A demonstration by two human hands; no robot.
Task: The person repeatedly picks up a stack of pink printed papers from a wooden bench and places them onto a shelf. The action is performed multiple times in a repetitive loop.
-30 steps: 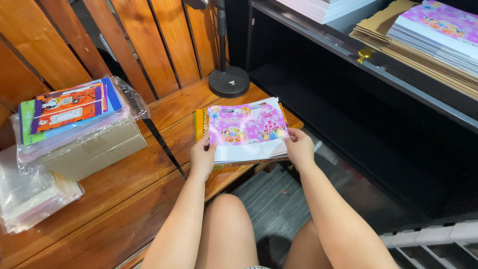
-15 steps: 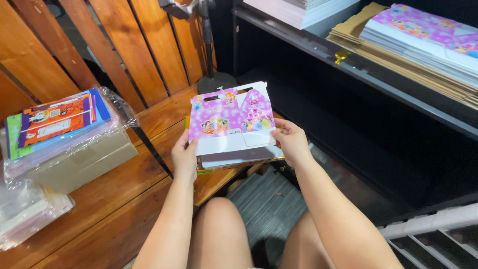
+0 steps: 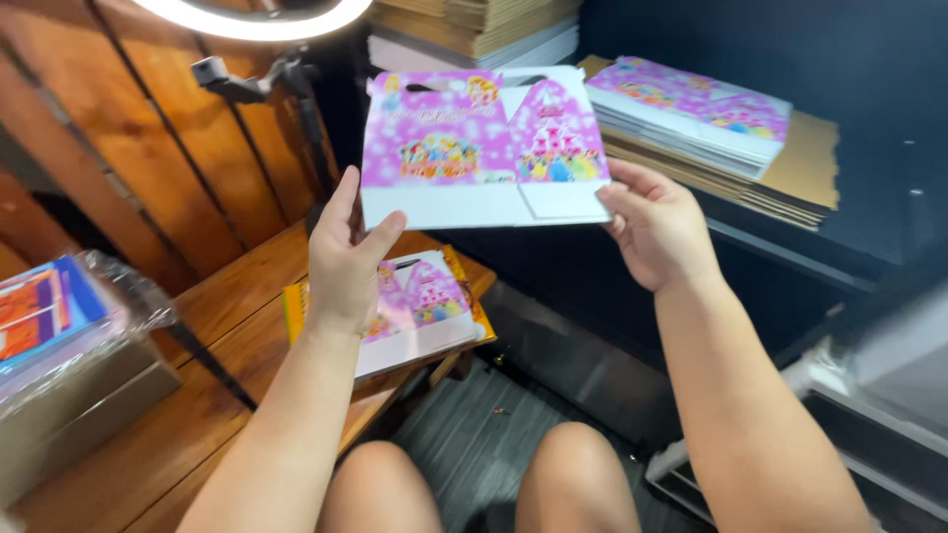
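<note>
1. State: flat pink carton blank [image 3: 484, 148] is held up in the air at chest height, above the wooden counter [image 3: 227, 326] and in front of the dark shelf [image 3: 790, 247]. Left hand [image 3: 346, 252] pinches its lower left corner, thumb on the white bottom flap. Right hand [image 3: 657, 227] grips the lower right edge; fingers [image 3: 632, 178] of both hands are closed on the card, neither hand is free.
2. Risk: both grips sit on the bottom strip only. The top half with the handle cut-outs is unsupported, so it could flop or crease along the wrong score line.
3. Risk: the left-hand hold is only a corner pinch. A slip there swings the blank down onto the stack of blanks [image 3: 425, 306] on the counter, which sits near the counter's edge and could get knocked to the floor.
4. Risk: ring light [image 3: 257, 15] and its stand [image 3: 296, 109] are just beside the blank's left top edge. A wide sweep left could clip them.
5. Risk: shelf pile of pink blanks [image 3: 691, 109] sits close behind the right hand; swinging the elbow or card back could shift it on the brown cardboard sheets [image 3: 790, 178] underneath.
6. Plastic-wrapped bundle [image 3: 59, 336] at far left is well apart, low concern.
</note>
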